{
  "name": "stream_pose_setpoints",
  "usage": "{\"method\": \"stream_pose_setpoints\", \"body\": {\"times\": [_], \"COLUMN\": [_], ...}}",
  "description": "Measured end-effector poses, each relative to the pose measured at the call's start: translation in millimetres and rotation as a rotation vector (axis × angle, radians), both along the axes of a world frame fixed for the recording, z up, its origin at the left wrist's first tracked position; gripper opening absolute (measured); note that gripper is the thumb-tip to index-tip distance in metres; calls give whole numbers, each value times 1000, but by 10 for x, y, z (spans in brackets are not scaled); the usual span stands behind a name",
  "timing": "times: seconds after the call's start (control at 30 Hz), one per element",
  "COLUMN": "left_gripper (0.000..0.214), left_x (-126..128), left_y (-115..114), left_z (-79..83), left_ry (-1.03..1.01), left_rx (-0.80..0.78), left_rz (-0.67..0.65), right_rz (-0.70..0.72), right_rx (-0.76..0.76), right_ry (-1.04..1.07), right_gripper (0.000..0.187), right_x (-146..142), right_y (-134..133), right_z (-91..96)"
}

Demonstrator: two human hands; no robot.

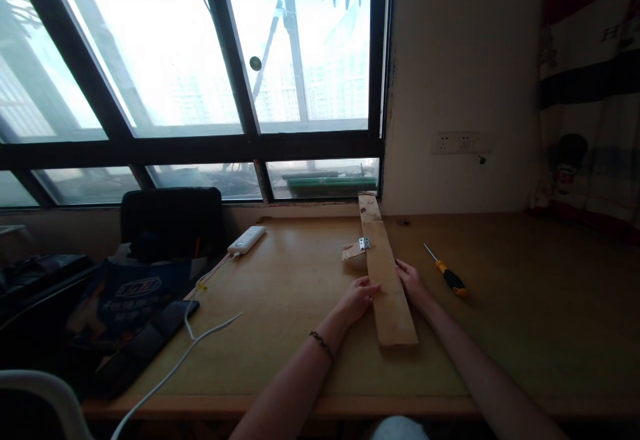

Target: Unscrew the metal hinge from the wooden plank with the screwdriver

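A long wooden plank [386,273] lies on the wooden desk [525,307], running from the window sill toward me. A small metal hinge [364,243] joins its left edge to a small wooden piece [353,251]. My left hand [358,298] grips the plank's left edge, fingers curled against it. My right hand [411,281] holds the right edge opposite, fingers pressed to the wood. A screwdriver [449,275] with a yellow and black handle lies on the desk just right of my right hand.
A white power bank [247,239] sits at the desk's back left, its white cable [187,350] trailing off the front edge. A black chair [173,220] and a blue bag [133,293] stand left of the desk. The window and a wall socket [454,143] are behind.
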State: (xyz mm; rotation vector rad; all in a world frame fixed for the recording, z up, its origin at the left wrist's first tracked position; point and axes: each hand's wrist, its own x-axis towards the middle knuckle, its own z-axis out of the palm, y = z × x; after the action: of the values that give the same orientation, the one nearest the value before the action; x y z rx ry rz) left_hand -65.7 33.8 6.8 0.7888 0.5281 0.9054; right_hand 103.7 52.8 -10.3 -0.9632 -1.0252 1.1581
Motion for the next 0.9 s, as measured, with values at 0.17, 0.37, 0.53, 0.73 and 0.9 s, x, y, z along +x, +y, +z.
{"method": "stream_pose_setpoints", "body": {"times": [0.17, 0.37, 0.53, 0.73, 0.9], "left_gripper": [33, 33, 31, 32, 30], "left_x": [1, 11, 31, 11, -65], "left_y": [51, 65, 88, 132, 222], "left_z": [-38, -35, -59, -95, -106], "left_ry": [15, 15, 26, 14, 3], "left_rx": [-33, -44, -36, -49, -149], "left_rz": [-13, -8, 17, 95, 361], "right_rz": [38, 72, 38, -239, -636], "right_rx": [-17, -22, -25, 50, 36], "right_ry": [53, 48, 38, -223, -865], "right_gripper": [42, 44, 46, 45, 36], "right_x": [-19, -13, -16, 136, 530], "right_y": [-15, -54, 2, 134, -9], "right_z": [31, 58, -23, -73, 155]}}
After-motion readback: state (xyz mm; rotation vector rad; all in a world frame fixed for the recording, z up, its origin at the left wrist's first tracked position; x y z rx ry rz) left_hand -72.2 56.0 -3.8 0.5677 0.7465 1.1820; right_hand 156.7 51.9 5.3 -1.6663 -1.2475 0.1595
